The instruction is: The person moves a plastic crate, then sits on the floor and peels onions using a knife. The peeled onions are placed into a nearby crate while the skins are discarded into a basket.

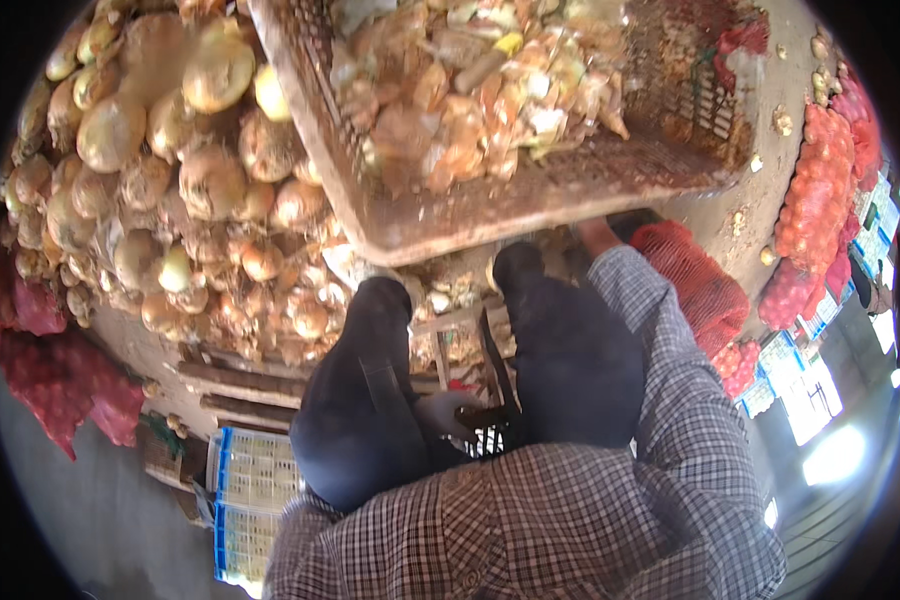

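Observation:
My left hand (444, 417), which looks gloved in grey, is low between my knees at the dark frame of a stool (499, 412); whether its fingers grip the frame is unclear. My right arm reaches forward past my right knee, and only the wrist and part of my right hand (597, 234) show below the near rim of a dirty plastic crate (450, 244). The fingers are hidden. Inside the crate lies a heap of onion skins (450, 142), with a brown, yellow-ended handle (487, 64) on top. A large pile of onions (210, 180) is left of the crate.
Red mesh sacks, one beside my right arm (694, 285) and a filled one farther right (817, 187), stand on the floor. More red sacks (67, 382) lie at the left. Wooden slats (244, 382) and blue-and-white crates (259, 480) are at lower left. Loose skins litter the floor.

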Motion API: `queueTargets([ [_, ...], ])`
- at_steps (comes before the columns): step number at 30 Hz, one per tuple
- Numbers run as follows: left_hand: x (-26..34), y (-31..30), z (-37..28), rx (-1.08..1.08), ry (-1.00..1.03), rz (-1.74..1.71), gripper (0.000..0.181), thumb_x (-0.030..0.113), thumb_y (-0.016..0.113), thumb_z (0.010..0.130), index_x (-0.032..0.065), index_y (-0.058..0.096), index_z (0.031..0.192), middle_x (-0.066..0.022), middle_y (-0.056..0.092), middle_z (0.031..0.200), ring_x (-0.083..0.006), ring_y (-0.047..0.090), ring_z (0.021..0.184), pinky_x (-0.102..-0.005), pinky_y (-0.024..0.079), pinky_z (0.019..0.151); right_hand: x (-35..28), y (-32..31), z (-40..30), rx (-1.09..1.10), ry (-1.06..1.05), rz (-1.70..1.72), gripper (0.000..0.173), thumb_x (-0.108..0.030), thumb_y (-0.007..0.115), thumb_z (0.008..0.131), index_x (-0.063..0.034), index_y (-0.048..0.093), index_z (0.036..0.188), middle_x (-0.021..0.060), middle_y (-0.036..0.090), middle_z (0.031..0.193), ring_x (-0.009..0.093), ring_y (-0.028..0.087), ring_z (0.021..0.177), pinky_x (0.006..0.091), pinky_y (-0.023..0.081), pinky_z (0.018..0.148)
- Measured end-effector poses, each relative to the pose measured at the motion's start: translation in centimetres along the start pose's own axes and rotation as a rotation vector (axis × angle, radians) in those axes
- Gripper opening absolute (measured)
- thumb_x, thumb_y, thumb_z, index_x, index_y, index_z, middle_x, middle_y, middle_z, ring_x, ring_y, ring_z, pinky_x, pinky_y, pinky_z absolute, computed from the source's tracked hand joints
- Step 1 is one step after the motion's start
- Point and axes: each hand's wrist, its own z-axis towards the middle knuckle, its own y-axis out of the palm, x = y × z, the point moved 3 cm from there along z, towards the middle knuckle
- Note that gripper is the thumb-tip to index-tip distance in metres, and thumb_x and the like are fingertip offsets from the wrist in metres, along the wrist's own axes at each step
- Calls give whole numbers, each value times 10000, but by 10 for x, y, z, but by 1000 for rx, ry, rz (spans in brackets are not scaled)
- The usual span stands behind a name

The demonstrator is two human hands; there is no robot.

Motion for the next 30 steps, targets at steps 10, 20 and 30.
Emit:
queueTargets([
  [10, 63, 5, 11, 99, -67, 269, 425, 385, 722, 855, 48, 679, 1110, -145, 707, 1026, -266, 687, 987, -392, 523, 845, -6, -8, 10, -99, -10, -79, 541, -420, 472, 943, -153, 580, 1400, 129, 558, 1442, 337, 491, 1356, 543, 312, 1152],
  [20, 27, -21, -44, 551, -269, 226, 451, 295, 669, 917, 49, 620, 1292, -145, 670, 1179, -259, 639, 1102, -368, 513, 943, 17, -9, 26, -146, -44, -80, 560, -435, 482, 936, -153, 573, 1410, 129, 545, 1458, 338, 474, 1374, 529, 298, 1169],
  [30, 187, -67, -281, 1948, 15, 994, 400, 144, 599, 999, 66, 558, 1389, -103, 695, 1119, -208, 665, 991, -340, 551, 886, -21, -114, -120, 48, 325, 1953, 788, -199, 848, 771, -76, 466, 1448, 162, 609, 1269, 250, 624, 1111, 379, 537, 960],
])
